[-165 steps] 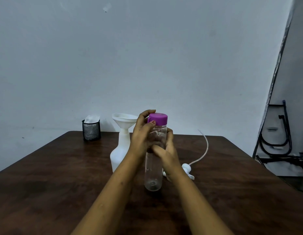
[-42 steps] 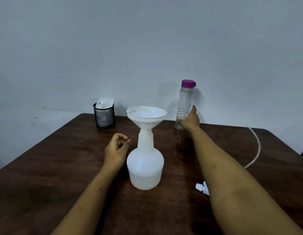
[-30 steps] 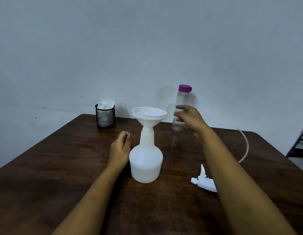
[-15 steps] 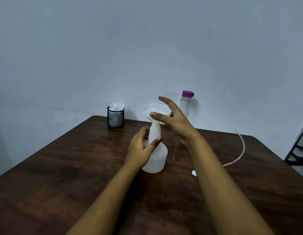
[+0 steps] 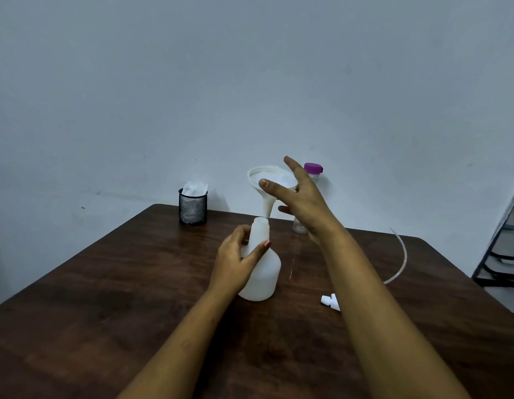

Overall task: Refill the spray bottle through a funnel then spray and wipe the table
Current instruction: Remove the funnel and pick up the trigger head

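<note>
Dark wooden table (image 5: 106, 283) against a plain pale wall on my feed. The left hand (image 5: 235, 263) is wrapped round the neck of the white spray bottle (image 5: 264, 272), which stands upright mid-table. The right hand (image 5: 304, 203) pinches the funnel (image 5: 267, 180), which is tilted with its spout tip just over the bottle's mouth. A purple-capped clear bottle (image 5: 313, 168) stands behind, and the spray head (image 5: 329, 300) lies off to the right.

A dark wooden table (image 5: 106, 283) stands against a plain grey-blue wall (image 5: 250, 82).
</note>
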{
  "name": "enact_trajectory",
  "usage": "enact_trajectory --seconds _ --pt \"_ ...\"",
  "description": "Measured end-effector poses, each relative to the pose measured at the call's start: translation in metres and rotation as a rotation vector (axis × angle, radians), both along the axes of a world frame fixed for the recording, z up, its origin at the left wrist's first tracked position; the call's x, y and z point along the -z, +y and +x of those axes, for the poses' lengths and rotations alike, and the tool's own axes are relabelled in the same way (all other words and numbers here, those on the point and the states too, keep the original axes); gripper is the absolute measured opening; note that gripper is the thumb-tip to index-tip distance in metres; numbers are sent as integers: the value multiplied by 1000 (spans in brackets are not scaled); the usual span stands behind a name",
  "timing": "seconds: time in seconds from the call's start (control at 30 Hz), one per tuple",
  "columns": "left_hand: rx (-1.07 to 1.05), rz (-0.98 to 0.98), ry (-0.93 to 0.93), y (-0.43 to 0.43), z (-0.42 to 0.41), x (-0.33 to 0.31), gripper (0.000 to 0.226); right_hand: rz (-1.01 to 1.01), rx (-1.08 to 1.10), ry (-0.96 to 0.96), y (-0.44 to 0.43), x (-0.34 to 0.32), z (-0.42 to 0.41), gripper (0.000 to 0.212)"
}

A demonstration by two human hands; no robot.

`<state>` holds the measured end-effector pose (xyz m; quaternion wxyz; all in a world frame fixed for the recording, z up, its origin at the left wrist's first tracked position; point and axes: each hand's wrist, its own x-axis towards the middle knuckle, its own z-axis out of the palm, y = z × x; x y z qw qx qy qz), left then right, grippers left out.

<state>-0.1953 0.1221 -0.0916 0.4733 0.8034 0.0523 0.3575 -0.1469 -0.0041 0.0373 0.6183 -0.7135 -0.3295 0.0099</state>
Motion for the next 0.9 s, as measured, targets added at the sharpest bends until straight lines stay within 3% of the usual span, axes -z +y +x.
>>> enact_trajectory --seconds 0.17,0.27,0.37,0.57,0.67,0.8,0.9 --pt "-1 -53 -91 -4 -3 -5 38 267 9 157 -7 1 2 76" --pt "-16 -110 -204 -8 -8 -18 36 572 -30 451 -10 6 4 69" --pt "-24 -104 -278 -11 -15 -40 35 752 -55 635 -10 10 3 85" --pt "-66 160 -48 -24 -10 -90 43 657 -9 571 6 16 -11 107" --pt "-199 170 -31 -31 -6 -104 31 582 -105 510 8 16 -13 80" --pt "-245 62 -5 -34 -1 -115 30 454 -199 475 7 20 -14 43" --pt "-257 244 161 -33 6 -123 26 515 -214 562 5 27 -11 31"
